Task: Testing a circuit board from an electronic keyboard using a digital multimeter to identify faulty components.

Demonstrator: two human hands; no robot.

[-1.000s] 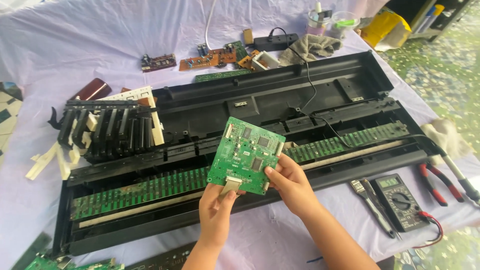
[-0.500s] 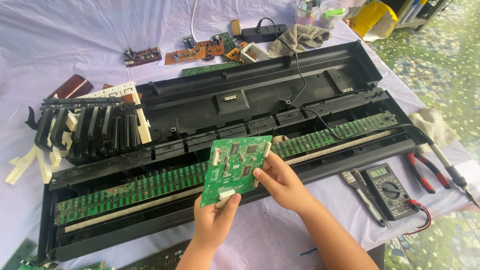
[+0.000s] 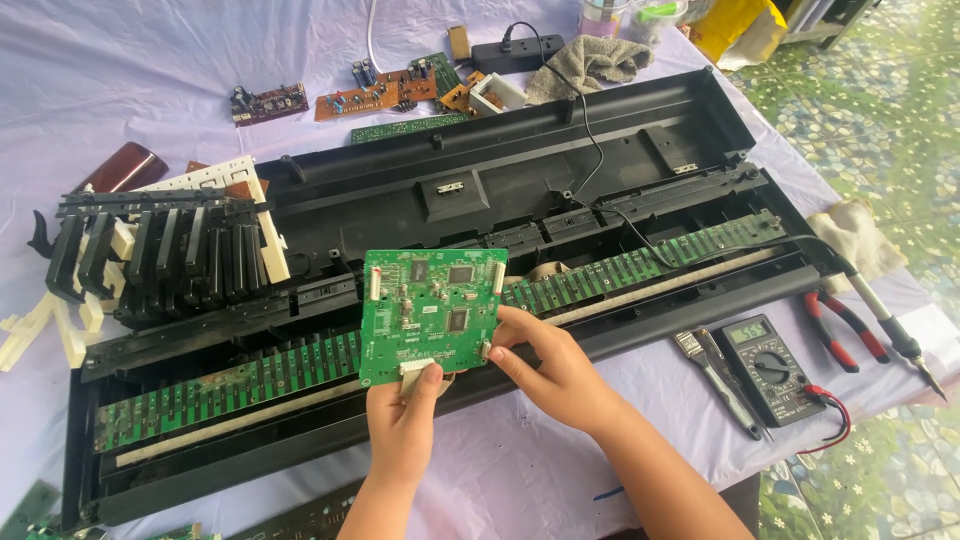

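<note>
Multimeter [image 3: 770, 368] at right on cloth: small rectangular grey-green screen near its top edge.

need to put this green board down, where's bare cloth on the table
Bare cloth lies far left, above the stacked keys, and near you between the keyboard case and right hand. The right side is crowded by multimeter and pliers.
</note>
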